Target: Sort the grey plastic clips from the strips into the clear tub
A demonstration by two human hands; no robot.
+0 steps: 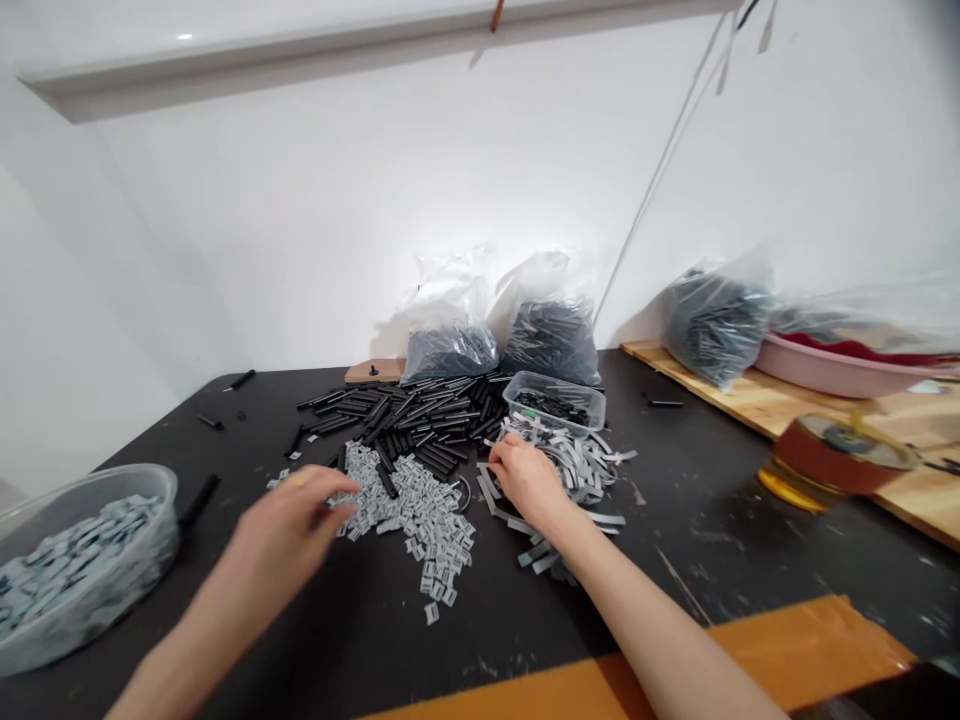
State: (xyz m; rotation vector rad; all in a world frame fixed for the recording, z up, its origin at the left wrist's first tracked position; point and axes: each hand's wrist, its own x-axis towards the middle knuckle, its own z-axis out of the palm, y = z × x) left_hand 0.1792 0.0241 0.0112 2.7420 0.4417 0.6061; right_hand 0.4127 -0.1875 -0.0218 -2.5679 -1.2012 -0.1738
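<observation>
Head view: near edge, below both hands, carries an orange strip [795, 632] that runs out under the right forearm; dark tabletop [360, 630] gives room between the forearms, and more to the right of the right hand up to a wooden board [919, 500]. Tighter left of the left hand, where a translucent tub [161, 545] of gray pieces sits. Beyond both hands, two clear bags of dark pieces [551, 340] stand at the wall. Left hand [296, 515] comes in from lower left, wrist bent, fingers curled, tips aimed right at the near-left fringe of the clip pile; thumb and index slightly apart, narrow gap, slightly blurred. Right hand [525, 475] reaches up-left from lower right, palm down, fingertips lowered at the left side of the strip pile; fingers bunched close, cannot tell whether a strip is between them. Small gray clips [442, 540], flat with slots, lie loosely heaped between the hands, trailing toward the near edge. Gray strips [581, 465], thin and slightly curled, lie tangled under and right of the right hand. Black tubes [420, 410], slim and glossy, heap just beyond the clips; clear plastic box [598, 415] of small dark parts sits beyond the right hand.
</observation>
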